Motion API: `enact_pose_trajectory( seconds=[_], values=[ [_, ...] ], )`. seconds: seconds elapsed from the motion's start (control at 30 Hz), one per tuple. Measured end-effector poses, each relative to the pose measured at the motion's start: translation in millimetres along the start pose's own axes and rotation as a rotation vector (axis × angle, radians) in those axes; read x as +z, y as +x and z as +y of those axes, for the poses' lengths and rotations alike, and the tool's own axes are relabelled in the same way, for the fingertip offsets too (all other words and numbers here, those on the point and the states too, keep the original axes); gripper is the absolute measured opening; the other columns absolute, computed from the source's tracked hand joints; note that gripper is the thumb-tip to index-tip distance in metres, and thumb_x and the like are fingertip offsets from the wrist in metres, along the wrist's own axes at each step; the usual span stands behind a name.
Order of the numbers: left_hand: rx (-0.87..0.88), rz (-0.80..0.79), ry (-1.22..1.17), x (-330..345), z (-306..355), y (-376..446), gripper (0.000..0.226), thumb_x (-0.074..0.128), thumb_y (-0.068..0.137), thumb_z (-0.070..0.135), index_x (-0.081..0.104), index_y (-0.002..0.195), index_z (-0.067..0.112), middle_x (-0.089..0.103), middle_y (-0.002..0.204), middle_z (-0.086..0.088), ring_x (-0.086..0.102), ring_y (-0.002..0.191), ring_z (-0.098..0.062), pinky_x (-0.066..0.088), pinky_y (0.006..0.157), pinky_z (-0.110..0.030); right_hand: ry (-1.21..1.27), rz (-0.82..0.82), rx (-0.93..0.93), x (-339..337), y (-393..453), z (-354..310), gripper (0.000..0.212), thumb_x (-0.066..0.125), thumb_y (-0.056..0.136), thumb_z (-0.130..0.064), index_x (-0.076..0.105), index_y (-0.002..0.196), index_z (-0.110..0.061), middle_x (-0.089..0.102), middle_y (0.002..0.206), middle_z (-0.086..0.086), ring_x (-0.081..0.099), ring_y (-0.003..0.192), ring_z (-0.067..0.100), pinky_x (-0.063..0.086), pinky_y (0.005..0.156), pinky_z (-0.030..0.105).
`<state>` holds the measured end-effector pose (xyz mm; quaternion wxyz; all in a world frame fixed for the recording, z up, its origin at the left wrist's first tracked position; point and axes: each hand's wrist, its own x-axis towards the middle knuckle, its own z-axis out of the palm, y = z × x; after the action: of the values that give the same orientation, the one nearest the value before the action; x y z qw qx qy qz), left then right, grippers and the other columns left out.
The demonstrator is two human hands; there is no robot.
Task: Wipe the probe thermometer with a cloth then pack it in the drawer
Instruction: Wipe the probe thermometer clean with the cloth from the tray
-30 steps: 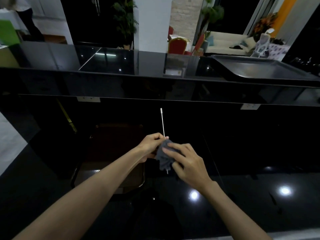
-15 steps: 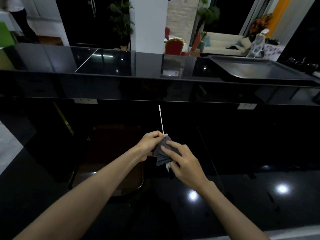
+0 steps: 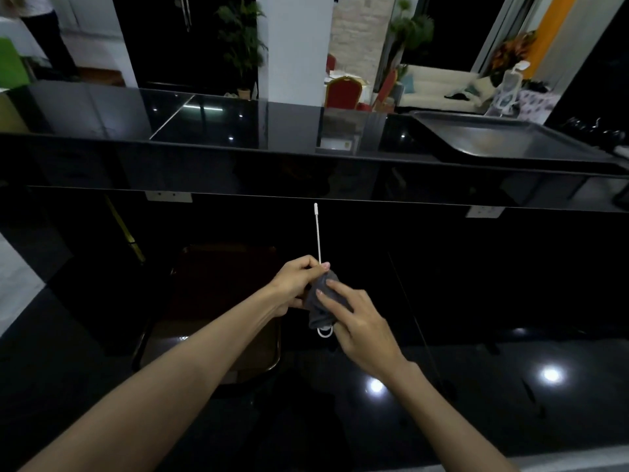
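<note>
A thin white probe thermometer (image 3: 318,233) stands almost upright above the black counter, its tip pointing away from me. My left hand (image 3: 295,284) pinches its shaft just above a grey cloth (image 3: 323,306). The cloth is wrapped around the lower part of the probe, and my right hand (image 3: 357,323) presses it there with the fingers. A small white ring (image 3: 324,332) at the probe's near end sticks out below the cloth. No drawer shows in this view.
A dark brown tray (image 3: 218,301) lies on the glossy black counter (image 3: 476,386) under my left forearm. Behind runs a raised black ledge (image 3: 238,144) with a large metal baking tray (image 3: 503,137) at the right. A person stands far back left.
My right hand has slid the cloth down the probe toward me, so the white ring at the near end now shows. The left hand keeps its pinch on the shaft.
</note>
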<state>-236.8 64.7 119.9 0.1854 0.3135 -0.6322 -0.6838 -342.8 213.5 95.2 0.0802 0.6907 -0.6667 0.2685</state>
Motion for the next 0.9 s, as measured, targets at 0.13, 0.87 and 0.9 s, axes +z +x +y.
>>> enact_pose_trajectory(
  seconds=[0.13,0.87,0.9],
  values=[
    [-0.065,-0.005,-0.043,-5.7,-1.3,0.2,0.026,0.059,0.093,0.036,0.052,0.082,0.014,0.062,0.073,-0.001,0.069,0.062,-0.020,0.059,0.057,-0.032,0.063,-0.090,-0.045,1.4,-32.4,0.3,0.041,0.054,0.082,-0.014,0.062,0.121,-0.024,0.055,0.130,-0.004,0.055,0.104,0.017,0.058,0.068,0.032],
    [-0.070,-0.070,-0.042,-4.3,-4.8,12.4,0.027,0.057,0.096,0.034,0.052,0.075,0.017,0.060,0.080,-0.003,0.066,0.064,-0.016,0.054,0.054,-0.028,-0.099,0.056,-0.113,-21.2,3.3,4.7,0.040,0.055,0.080,-0.011,0.068,0.117,-0.020,0.062,0.128,-0.007,0.059,0.103,0.019,0.056,0.073,0.026],
    [-0.053,-0.072,-0.027,-2.0,-4.6,12.6,0.026,0.054,0.097,0.033,0.052,0.076,0.017,0.059,0.080,-0.003,0.063,0.067,-0.016,0.053,0.055,-0.028,-0.120,0.039,-0.083,-16.9,8.5,3.6,0.045,0.052,0.082,-0.013,0.063,0.125,-0.019,0.058,0.133,-0.006,0.056,0.110,0.020,0.057,0.076,0.027]
  ],
)
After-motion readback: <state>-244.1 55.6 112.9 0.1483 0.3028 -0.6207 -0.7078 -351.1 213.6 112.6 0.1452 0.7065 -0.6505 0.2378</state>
